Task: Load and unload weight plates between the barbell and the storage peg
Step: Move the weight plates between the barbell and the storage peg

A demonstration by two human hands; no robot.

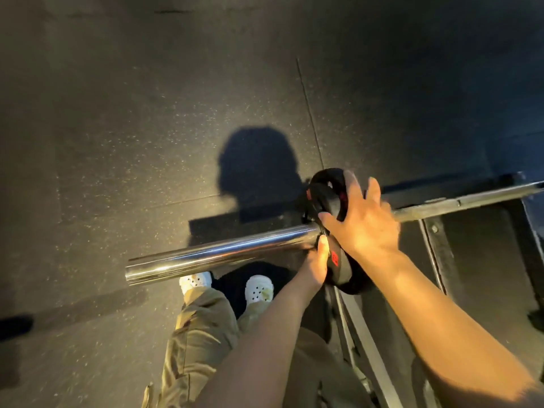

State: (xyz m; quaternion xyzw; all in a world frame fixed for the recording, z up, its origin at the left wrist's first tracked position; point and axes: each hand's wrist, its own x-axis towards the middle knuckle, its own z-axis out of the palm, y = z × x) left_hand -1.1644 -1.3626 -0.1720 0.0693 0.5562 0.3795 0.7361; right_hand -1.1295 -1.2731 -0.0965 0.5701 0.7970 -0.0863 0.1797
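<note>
A chrome barbell sleeve (217, 254) runs from the lower left toward the middle, and its thinner shaft (471, 198) continues to the right edge. Two small black weight plates (326, 189) with red marks sit on the sleeve at its inner end. My right hand (365, 219) lies over the plates from the right, fingers curled round their upper rim. My left hand (318, 260) grips the lower edge of the plates from below, thumb on the plate face. No storage peg is visible.
Dark speckled rubber floor (147, 128) spreads to the left and ahead. A black metal rack frame (435, 248) stands under the bar on the right. My feet in white clogs (226, 285) stand just below the sleeve.
</note>
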